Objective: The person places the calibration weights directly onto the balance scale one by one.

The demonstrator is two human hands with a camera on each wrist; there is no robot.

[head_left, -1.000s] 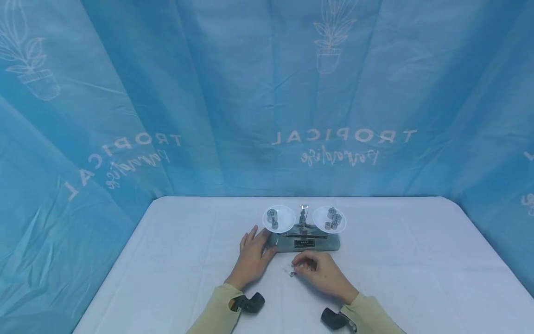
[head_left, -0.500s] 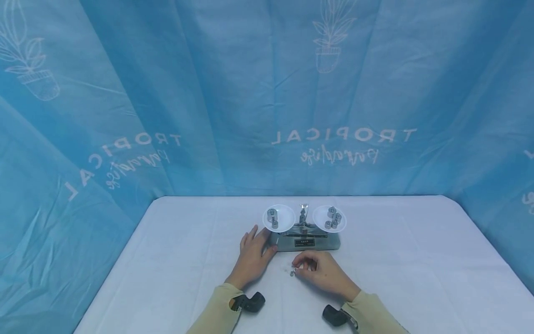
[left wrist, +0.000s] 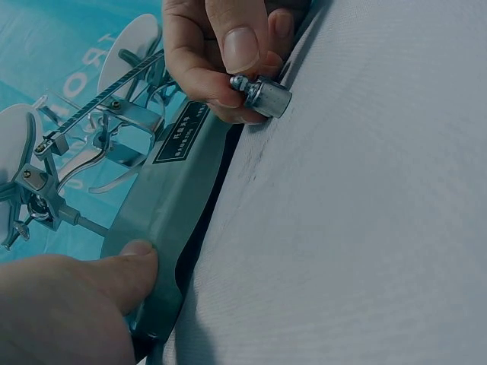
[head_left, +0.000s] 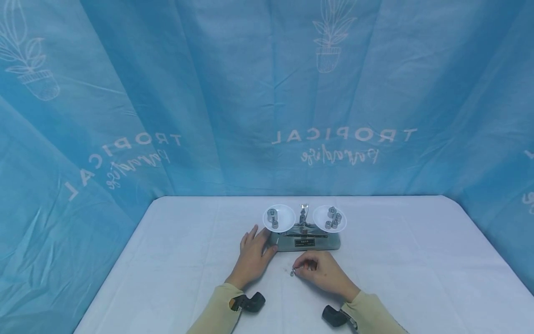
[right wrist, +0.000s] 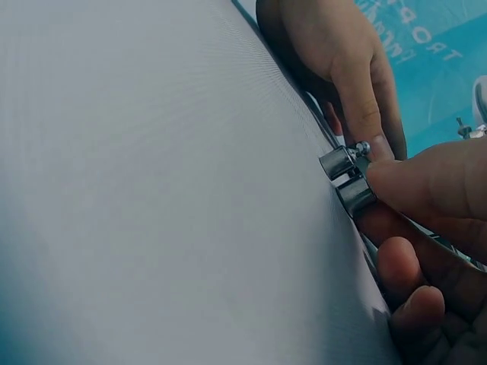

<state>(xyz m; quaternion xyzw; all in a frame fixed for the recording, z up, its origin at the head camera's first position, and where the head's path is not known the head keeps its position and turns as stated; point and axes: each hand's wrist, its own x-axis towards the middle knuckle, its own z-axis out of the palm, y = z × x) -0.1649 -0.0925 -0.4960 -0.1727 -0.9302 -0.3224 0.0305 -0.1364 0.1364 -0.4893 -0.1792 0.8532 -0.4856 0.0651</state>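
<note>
Head view: the scale [head_left: 304, 241] stands on the white worktop [head_left: 417, 278]. Left hand [head_left: 252, 256] rests with fingers spread against the scale's left end, thumb on its base. Right hand [head_left: 323, 272] pinches a small metal weight [left wrist: 266, 95] on the worktop just before the scale. Other weights sit in both pans.

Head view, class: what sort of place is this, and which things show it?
Probably a staged demonstration or recording setup, not a real laboratory: a two-pan balance with metal weights stands on a white-covered table, closed in by a printed blue curtain.
</note>
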